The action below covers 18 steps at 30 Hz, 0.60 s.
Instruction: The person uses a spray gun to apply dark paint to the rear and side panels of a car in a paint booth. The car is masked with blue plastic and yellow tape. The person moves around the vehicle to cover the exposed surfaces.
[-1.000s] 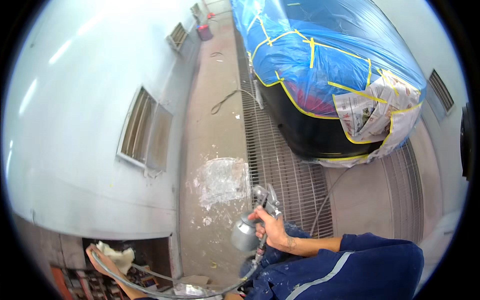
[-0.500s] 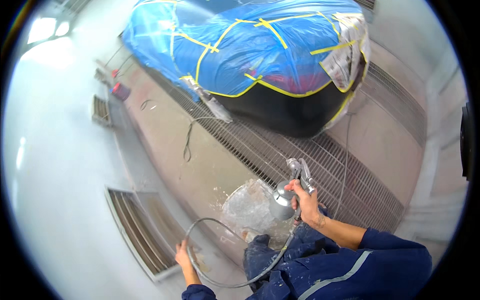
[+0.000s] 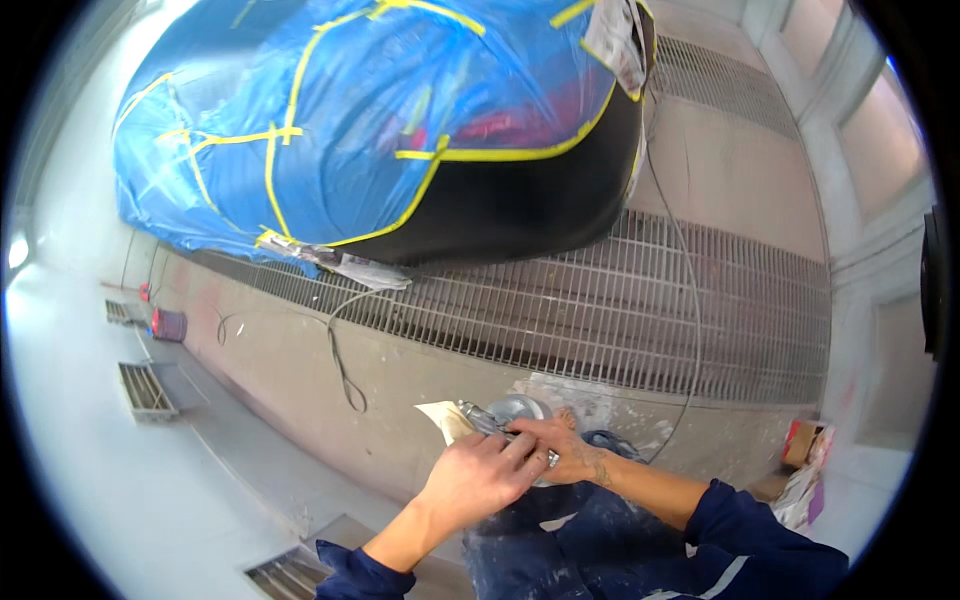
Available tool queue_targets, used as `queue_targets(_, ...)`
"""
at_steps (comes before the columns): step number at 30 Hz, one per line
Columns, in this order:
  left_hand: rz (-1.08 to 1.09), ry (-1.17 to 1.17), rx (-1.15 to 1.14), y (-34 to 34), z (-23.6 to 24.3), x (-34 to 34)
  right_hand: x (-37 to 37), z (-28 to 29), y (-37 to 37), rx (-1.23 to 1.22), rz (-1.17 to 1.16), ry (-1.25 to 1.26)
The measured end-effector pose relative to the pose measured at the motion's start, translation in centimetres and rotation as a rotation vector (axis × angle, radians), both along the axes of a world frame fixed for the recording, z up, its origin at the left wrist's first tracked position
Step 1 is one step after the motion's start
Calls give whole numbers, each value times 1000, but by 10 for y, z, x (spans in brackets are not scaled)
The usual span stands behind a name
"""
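A silver spray gun with a round grey cup is held low in front of me, with my right hand closed round its handle. My left hand lies over the gun from the left, fingers curled. From beneath it a pale yellow cloth sticks out beside the gun's front end; the fingers hide most of it. Beyond stands a car body under blue plastic sheeting edged with yellow tape. Its uncovered black bumper faces me, apart from the gun.
A floor grating runs beneath the car's near end. Hoses or cables lie on the floor, and another hose curves on the right. A red bucket stands by the left wall; a red carton sits at the lower right.
My left hand has come from the hose at the left over to the spray gun. The gun has swung leftward and down. My view has turned, and the car fills more of it.
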<state>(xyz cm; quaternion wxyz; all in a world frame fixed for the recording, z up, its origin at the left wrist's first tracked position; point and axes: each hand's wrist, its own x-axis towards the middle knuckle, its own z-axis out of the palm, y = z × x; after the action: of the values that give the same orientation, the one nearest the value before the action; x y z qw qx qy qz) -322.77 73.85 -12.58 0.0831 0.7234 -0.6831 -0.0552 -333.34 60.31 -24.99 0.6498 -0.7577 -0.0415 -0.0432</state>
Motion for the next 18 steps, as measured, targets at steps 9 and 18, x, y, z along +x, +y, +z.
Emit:
queue_targets(9,-148,148,97,10,-208,121,85,-235,61,87,-165,136)
queue_targets(18,394,101,110,117,-471,204,195,-486,96,466,-719,106)
